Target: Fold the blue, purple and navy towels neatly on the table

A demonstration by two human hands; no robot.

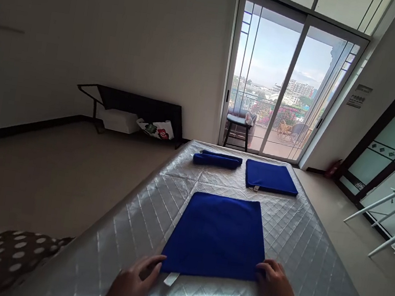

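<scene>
Head | nearest blue cloth [219, 235] | flat, near corners touching both hands [133, 282]

Silver quilted mattress [133, 227] with flat blue cloth [219, 238], blue stack [271, 176], narrow blue bundle [217, 161].

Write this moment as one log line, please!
left hand: at blue cloth, near left corner; right hand: at near right corner; blue cloth: flat on silver mattress; beyond: blue pile, blue bundle

daylight through sliding glass door [285, 84] | pale walls [162, 39] | tan floor [67, 173] | dark-framed door [385, 146] at right
</scene>
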